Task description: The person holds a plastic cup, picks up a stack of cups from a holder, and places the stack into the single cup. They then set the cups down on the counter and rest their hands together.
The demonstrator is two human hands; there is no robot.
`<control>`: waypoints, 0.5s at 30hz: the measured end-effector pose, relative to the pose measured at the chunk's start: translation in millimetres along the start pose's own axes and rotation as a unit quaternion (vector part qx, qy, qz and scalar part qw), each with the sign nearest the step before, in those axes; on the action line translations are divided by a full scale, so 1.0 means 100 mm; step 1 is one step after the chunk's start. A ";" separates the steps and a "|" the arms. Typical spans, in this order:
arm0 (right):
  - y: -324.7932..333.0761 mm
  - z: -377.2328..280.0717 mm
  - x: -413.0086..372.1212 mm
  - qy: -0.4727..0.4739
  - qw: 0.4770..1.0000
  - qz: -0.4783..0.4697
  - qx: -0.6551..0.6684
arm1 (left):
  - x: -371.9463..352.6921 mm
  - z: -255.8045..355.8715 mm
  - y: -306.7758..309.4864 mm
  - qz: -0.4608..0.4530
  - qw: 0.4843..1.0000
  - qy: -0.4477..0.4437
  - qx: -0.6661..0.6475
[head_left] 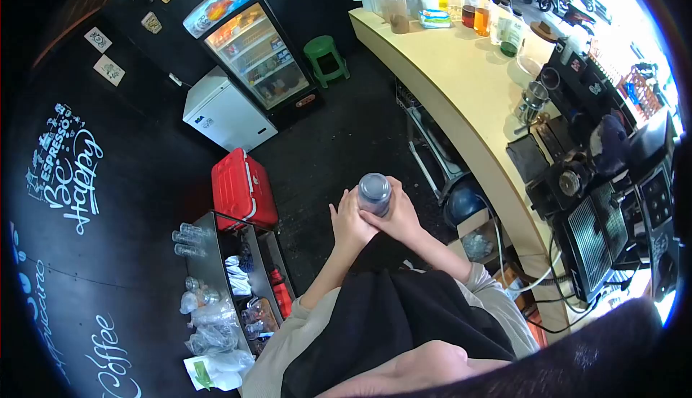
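Observation:
A clear, bluish glass (374, 191) is held in front of my body, its round end facing up toward the camera. My left hand (350, 219) wraps its left side, with the thumb side against the glass and some fingers jutting outward. On the other side my right hand (401, 216) closes round it, the thumb lying across the lower front. Both hands meet just below the glass, which hides part of the fingers. Beneath them is the dark floor (324, 164).
A pale curved counter (461, 84) on the right carries bottles, jugs and an espresso machine (569, 178). On the left stand a shelf (227, 254) with glasses and bags, a red cooler box (244, 190), a white chest freezer (227, 113), a display fridge (256, 52) and a green stool (326, 59).

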State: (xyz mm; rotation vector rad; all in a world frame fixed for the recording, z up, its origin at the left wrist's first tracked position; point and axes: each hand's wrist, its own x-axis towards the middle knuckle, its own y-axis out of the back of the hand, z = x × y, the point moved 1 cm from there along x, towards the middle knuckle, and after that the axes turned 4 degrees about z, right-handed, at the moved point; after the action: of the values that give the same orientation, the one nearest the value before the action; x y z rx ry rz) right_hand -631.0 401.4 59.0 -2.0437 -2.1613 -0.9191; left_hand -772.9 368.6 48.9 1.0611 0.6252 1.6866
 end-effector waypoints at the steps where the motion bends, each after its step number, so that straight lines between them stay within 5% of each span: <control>1: -0.05 0.05 0.09 0.004 0.999 -0.010 -0.035 | 0.08 -0.04 -0.06 -0.001 1.000 -0.002 0.001; 15: -0.10 0.67 0.88 0.005 0.978 0.073 -0.197 | 1.24 -0.11 -0.68 -0.086 0.996 -0.009 0.011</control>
State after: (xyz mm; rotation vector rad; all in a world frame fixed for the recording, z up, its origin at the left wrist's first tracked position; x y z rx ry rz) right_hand -627.3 510.1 35.5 -2.3150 -1.9093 -1.4271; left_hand -763.9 508.9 32.2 1.0078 0.7038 1.5235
